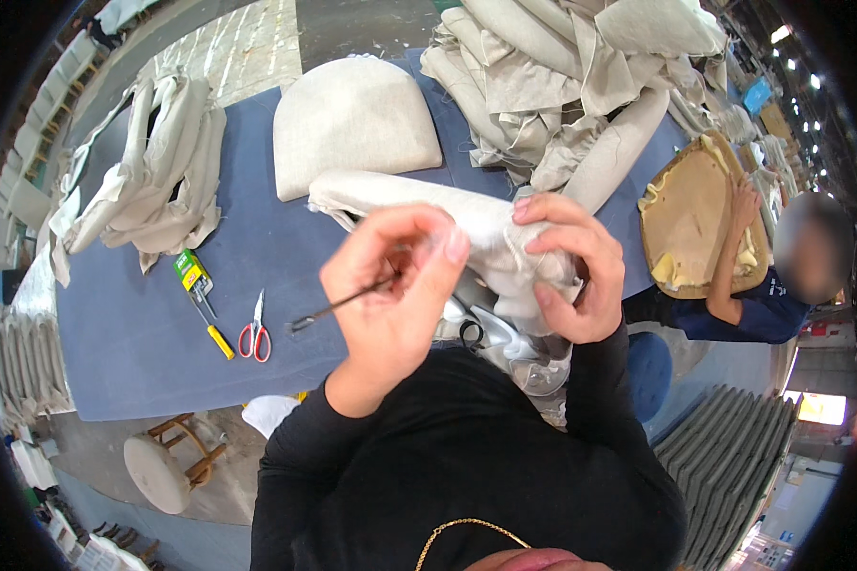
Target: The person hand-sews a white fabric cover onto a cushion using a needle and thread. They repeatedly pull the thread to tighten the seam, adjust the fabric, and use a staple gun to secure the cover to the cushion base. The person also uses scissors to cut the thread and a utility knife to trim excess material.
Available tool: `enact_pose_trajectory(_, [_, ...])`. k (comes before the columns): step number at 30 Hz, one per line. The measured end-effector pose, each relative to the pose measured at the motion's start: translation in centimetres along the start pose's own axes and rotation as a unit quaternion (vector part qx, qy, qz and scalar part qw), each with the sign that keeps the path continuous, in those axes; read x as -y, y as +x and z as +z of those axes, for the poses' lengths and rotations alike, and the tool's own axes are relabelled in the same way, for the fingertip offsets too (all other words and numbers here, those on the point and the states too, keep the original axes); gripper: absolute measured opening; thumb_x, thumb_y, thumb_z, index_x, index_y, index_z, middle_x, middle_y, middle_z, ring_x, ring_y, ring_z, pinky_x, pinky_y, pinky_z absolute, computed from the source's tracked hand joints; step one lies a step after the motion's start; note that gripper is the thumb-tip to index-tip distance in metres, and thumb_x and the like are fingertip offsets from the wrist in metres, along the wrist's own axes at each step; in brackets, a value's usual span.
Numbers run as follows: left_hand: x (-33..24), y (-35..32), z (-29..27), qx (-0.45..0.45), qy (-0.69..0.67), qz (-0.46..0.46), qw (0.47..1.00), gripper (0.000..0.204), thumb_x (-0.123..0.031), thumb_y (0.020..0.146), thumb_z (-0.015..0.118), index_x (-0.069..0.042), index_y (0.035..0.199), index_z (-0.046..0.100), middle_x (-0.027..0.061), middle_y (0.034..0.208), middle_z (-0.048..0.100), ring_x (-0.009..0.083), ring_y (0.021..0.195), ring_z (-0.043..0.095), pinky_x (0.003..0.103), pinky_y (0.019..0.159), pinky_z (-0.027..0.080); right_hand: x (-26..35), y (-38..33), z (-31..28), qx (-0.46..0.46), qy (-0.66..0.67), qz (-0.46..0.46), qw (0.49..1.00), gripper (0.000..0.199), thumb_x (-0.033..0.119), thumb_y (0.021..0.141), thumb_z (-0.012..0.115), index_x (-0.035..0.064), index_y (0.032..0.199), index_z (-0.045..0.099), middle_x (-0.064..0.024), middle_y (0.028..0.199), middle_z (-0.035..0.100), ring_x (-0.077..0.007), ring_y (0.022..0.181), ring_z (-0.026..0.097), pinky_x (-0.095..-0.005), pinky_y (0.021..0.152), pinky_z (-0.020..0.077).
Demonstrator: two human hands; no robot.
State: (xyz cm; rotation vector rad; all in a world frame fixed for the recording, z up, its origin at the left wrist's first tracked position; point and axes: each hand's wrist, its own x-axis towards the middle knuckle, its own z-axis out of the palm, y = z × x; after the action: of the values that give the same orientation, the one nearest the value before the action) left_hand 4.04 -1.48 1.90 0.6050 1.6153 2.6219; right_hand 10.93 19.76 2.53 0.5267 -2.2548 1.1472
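Observation:
My left hand [390,281] is closed, with thumb and fingertips pinched round a thin dark metal tool [338,305]. Its far end, lower left, looks forked or looped. My right hand [581,271] grips the right end of a long beige fabric-covered cushion [405,193], fingers over the top and thumb below, where the cloth is bunched. The left fingertips are close to the cushion; whether they touch it I cannot tell. Left of my left hand, red-handled scissors [255,335] and a yellow-handled tool [219,338] lie on the blue table [143,352].
A green-and-yellow packet [192,273] lies beyond the scissors. Beige covers [148,167] are piled at left, more covers [552,95] at far right. A rounded beige cushion [352,128] lies between them. At right, a co-worker's hand [745,205] rests on a brown-backed seat panel [690,224].

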Motion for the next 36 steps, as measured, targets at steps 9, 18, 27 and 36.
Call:
enact_pose_trajectory(9, [5.0,-1.1,0.2,0.101,0.136,0.118,0.979,0.02,0.001,0.085,0.081,-0.005,0.103,0.076,0.0039,0.076,0.069,0.0108,0.052,0.048,0.024,0.053,0.038,0.8,3.2,1.6,-0.017,-0.108,0.091,0.99,0.017,0.006,0.08,0.082,0.0,0.094,0.075,-0.0148,0.104,0.075,-0.0297,0.096,0.072,-0.0379,0.088,0.0549])
enact_pose_trajectory(18, [3.1,-1.1,-0.3,0.113,0.218,-0.028,0.969,0.024,-0.009,0.097,0.076,-0.003,0.107,0.055,0.0058,0.076,0.056,0.0091,0.066,0.047,0.028,0.059,0.041,0.2,3.4,1.5,-0.019,-0.075,0.11,0.991,0.017,0.005,0.084,0.08,0.0006,0.098,0.071,-0.0146,0.11,0.075,-0.0266,0.105,0.069,-0.0361,0.096,0.0512])
enact_pose_trajectory(27, [5.0,-2.6,-1.9,0.065,0.206,0.062,0.974,0.011,-0.004,0.101,0.07,0.004,0.109,0.072,0.0101,0.094,0.077,0.0117,0.072,0.065,0.026,0.066,0.052,-0.8,3.6,1.8,-0.059,-0.04,0.153,0.986,0.017,0.006,0.088,0.08,-0.0002,0.1,0.068,-0.013,0.111,0.075,-0.0219,0.107,0.068,-0.0339,0.098,0.0501])
enact_pose_trajectory(36, [5.2,-1.7,-1.5,0.056,0.252,0.106,0.96,0.012,-0.003,0.094,0.076,0.001,0.105,0.079,0.0111,0.085,0.076,0.016,0.069,0.07,0.026,0.061,0.051,-0.8,3.5,2.0,-0.075,0.001,0.174,0.982,0.016,0.004,0.088,0.08,0.0008,0.1,0.069,-0.0129,0.115,0.073,-0.0219,0.109,0.067,-0.0346,0.101,0.0489])
